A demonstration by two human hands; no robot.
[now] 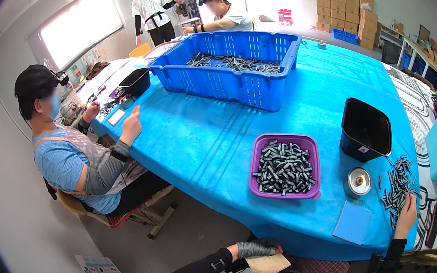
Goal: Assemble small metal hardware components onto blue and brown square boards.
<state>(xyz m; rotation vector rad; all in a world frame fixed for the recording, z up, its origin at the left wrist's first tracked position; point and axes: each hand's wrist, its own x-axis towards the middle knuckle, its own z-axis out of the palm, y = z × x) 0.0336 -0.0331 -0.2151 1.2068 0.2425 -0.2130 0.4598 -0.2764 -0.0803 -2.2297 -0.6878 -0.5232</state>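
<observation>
Strips (398,183) heaped right of the metal tin (358,183) look dark, light, stiff and probably smooth, best pinched mid-length; the right hand (408,215) is at their edge, the left hand (260,248) beside a tan pad (270,264), and I cannot tell whether either grip is closed.

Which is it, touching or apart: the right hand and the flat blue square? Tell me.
Apart. In the head view, a strip of blue table cover shows between the right hand and the flat blue square.
</observation>
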